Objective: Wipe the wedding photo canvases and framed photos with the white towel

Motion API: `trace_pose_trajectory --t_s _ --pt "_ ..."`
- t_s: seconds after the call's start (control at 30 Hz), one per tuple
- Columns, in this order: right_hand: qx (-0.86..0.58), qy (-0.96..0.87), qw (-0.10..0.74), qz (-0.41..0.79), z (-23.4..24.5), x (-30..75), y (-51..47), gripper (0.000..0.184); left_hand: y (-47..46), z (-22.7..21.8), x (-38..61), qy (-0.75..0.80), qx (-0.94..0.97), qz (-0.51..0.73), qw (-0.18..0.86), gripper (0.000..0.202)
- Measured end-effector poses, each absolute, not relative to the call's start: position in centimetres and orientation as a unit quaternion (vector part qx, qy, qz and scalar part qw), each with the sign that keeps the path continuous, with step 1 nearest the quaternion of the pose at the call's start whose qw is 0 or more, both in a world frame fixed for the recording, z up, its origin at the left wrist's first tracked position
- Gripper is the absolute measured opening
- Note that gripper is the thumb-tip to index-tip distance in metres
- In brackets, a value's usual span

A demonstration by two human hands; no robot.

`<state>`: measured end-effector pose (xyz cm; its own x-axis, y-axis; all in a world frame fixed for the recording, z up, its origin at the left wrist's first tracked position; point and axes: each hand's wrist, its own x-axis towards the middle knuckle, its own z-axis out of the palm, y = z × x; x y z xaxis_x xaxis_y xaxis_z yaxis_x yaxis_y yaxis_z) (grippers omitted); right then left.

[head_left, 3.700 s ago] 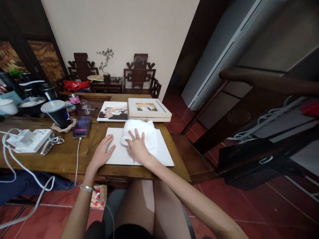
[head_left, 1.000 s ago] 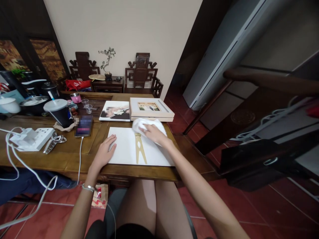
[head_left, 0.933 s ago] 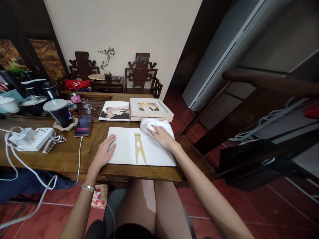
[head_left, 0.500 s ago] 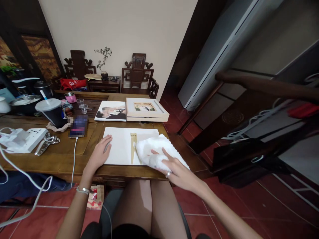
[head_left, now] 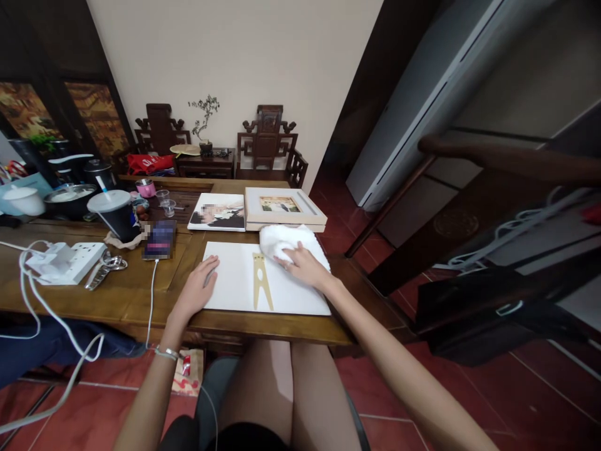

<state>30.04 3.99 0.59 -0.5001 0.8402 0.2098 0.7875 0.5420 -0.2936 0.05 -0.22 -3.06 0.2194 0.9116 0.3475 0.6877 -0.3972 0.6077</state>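
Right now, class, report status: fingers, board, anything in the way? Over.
Right fingers on cloth, left fingers on board. Board flat on table, far right corner under cloth. Box close behind, possibly in the way.

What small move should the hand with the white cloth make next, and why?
Probably slide the white cloth toward the near edge of the white board: the right hand has it at the far right corner, the near right part lies uncovered, and the left hand rests on the board's left edge.
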Motion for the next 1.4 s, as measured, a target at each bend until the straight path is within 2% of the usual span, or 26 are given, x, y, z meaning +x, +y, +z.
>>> trace_pose_trajectory --t_s 0.33,0.47,0.7,0.8,1.03,1.2,1.4 --pt "-0.407 -0.899 0.109 0.121 2.1 32.4 -10.7 0.025 -0.1 -3.4 0.2 0.524 0.760 0.347 0.168 0.044" --pt "-0.418 -0.891 0.117 0.130 2.2 32.8 -8.9 0.023 -0.1 -3.4 0.2 0.521 0.764 0.341 0.171 0.045" --pt "-0.453 -0.879 0.144 0.038 -0.2 31.3 2.9 0.022 -0.2 -3.1 0.0 0.521 0.765 0.337 0.172 0.044" --pt "-0.484 -0.862 0.148 0.021 -0.7 30.6 4.9 0.024 -0.2 -3.0 0.0 0.518 0.766 0.339 0.173 0.043" --pt "-0.431 -0.891 0.139 0.035 -0.8 30.5 -3.9 0.021 -0.2 -3.2 0.1 0.520 0.768 0.335 0.166 0.044" --pt "-0.383 -0.913 0.118 0.077 0.8 32.0 -11.0 0.024 -0.2 -3.4 0.2 0.528 0.765 0.330 0.162 0.047" --pt "-0.414 -0.896 0.115 0.110 1.8 33.5 -6.9 0.025 -0.2 -3.4 0.1 0.526 0.766 0.332 0.162 0.044"
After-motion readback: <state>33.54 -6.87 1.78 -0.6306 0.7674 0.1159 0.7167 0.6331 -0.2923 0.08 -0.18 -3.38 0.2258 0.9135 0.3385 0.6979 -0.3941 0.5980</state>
